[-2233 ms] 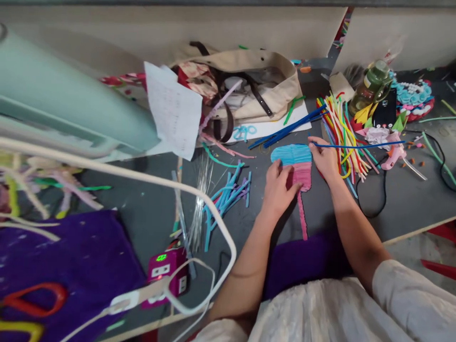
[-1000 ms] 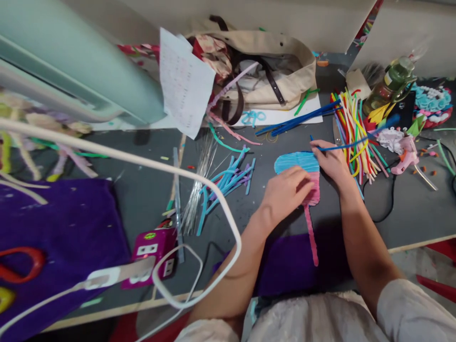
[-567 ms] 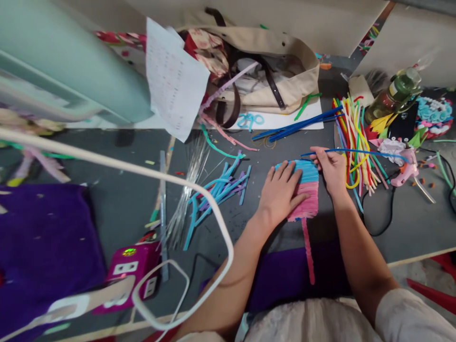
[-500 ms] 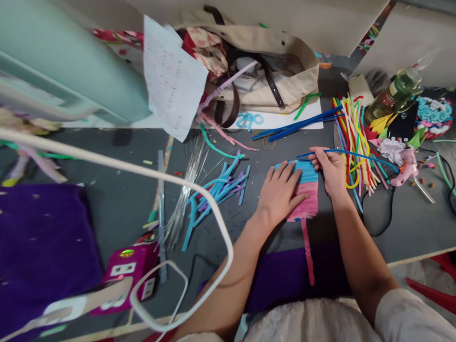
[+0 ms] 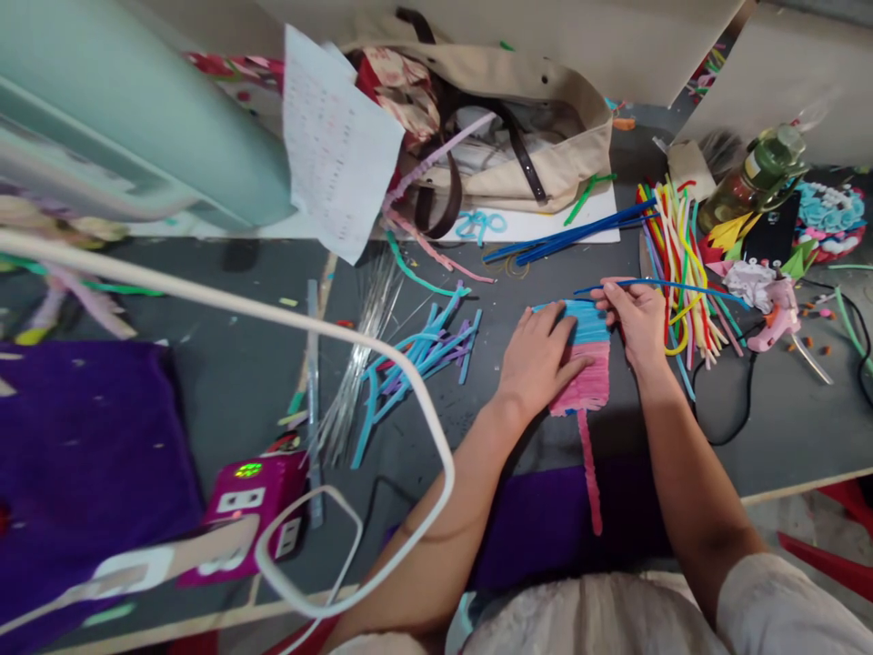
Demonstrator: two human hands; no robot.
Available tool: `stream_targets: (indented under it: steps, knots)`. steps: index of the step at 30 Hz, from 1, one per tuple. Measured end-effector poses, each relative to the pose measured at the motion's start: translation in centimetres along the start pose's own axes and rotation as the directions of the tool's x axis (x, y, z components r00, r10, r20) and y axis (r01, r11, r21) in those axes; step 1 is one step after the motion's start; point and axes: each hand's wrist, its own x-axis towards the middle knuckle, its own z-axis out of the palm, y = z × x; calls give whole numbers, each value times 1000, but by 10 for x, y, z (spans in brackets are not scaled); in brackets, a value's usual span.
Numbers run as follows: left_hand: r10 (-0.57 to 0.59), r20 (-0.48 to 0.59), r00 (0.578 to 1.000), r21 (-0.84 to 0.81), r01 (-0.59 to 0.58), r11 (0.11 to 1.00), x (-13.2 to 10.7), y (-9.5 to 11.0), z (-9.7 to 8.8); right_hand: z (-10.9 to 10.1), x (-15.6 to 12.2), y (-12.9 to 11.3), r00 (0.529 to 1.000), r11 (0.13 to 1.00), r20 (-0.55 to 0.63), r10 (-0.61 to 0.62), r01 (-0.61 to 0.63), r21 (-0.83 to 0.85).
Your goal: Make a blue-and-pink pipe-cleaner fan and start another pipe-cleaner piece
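A flat panel of pipe cleaners (image 5: 585, 368), light blue at the top and pink below, lies on the grey table with a pink stem pointing toward me. My left hand (image 5: 542, 350) rests flat on its left side, fingers spread. Pinched between the thumb and fingers of my right hand (image 5: 633, 318) is a dark blue pipe cleaner (image 5: 682, 285), just above the panel's upper right corner. Its left end reaches over the panel's top edge; the other end curves right toward the pink glue gun (image 5: 776, 318).
Colourful pipe cleaners (image 5: 686, 273) lie right, blue and purple pieces (image 5: 423, 355) left. Behind stand a beige bag (image 5: 573, 173) and a green bottle (image 5: 760, 173). A white cable (image 5: 436, 437) loops across the left foreground, near a magenta power strip (image 5: 273, 491).
The right end of the dark blue pipe cleaner has swung slightly up and left. Both hands keep nearly the same places; the view has shifted a little.
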Motion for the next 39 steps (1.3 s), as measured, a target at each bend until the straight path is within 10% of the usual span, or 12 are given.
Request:
stream_targets:
  steps: [26, 39]
  knots:
    - [-100, -92, 991, -86, 92, 992, 4, -12, 5, 6, 5, 9, 987, 949, -17, -161, 150, -278]
    - [-307, 129, 943, -256, 331, 908, -6, -31, -26, -2, 6, 5, 989, 964, -51, -142, 126, -235]
